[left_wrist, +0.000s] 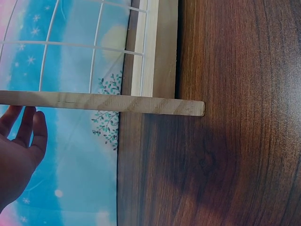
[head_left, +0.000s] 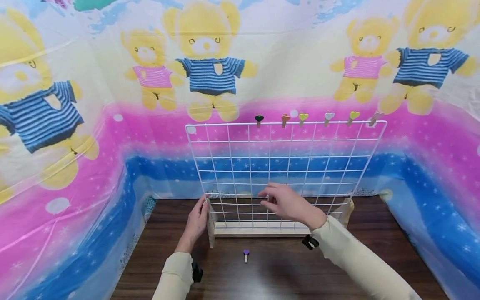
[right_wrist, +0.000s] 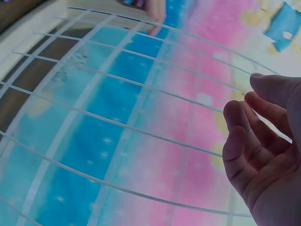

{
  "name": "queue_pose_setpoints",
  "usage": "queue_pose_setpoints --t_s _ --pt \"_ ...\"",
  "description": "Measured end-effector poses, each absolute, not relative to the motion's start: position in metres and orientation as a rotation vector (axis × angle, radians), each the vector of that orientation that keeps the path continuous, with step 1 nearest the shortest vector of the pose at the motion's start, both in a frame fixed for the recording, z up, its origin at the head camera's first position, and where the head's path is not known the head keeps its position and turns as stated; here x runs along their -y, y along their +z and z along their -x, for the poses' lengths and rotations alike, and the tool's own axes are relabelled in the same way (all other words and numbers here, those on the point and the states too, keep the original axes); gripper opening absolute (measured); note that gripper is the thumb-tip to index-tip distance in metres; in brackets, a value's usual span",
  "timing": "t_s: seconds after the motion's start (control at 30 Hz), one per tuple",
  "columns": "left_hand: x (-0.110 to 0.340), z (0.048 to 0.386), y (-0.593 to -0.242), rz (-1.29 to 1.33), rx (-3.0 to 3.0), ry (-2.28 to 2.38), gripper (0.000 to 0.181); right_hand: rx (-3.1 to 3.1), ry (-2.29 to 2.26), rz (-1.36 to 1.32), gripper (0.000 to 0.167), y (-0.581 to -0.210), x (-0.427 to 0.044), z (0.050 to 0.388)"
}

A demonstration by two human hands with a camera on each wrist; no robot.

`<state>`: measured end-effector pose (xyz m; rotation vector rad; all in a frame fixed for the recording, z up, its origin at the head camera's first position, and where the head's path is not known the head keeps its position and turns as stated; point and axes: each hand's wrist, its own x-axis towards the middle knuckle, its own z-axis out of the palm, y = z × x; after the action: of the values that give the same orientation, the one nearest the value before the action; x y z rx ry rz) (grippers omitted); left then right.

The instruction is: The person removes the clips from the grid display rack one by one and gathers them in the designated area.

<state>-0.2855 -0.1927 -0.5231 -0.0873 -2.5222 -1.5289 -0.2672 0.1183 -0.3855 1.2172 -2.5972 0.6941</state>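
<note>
A white wire grid (head_left: 279, 156) stands upright in a wooden base (head_left: 258, 230). My left hand (head_left: 196, 221) is at the base's left upright (left_wrist: 101, 100); in the left wrist view its fingertips touch the outer face of the wood, and its thumb is out of sight. In front of the grid my right hand (head_left: 286, 203) hovers with loosely bent fingers and nothing between them. A small clothespin with a purple heart (head_left: 246, 255) lies on the table before the base.
Several heart clothespins sit along the grid's top wire, among them a dark green one (head_left: 259, 119), an orange one (head_left: 286, 119) and a white one (head_left: 329, 117). The dark wooden table (head_left: 270, 275) meets a bear-print cloth (head_left: 165, 125) behind and at both sides.
</note>
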Motion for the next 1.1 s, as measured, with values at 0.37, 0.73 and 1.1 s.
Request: queue_pose_setpoints --t_s 0.37,0.73,1.1 --pt "0.193 0.287 -0.522 0.117 2.496 -1.508 0.041 2.343 0.756 -1.150 0.022 -0.325 -0.119 0.264" --pt "0.193 0.287 -0.521 0.109 2.500 -1.503 0.040 2.176 0.836 -1.069 0.027 -0.265 -0.115 0.264" --pt "0.193 0.287 -0.523 0.089 2.527 -1.542 0.042 2.127 0.947 -0.875 0.030 -0.232 -0.099 0.266"
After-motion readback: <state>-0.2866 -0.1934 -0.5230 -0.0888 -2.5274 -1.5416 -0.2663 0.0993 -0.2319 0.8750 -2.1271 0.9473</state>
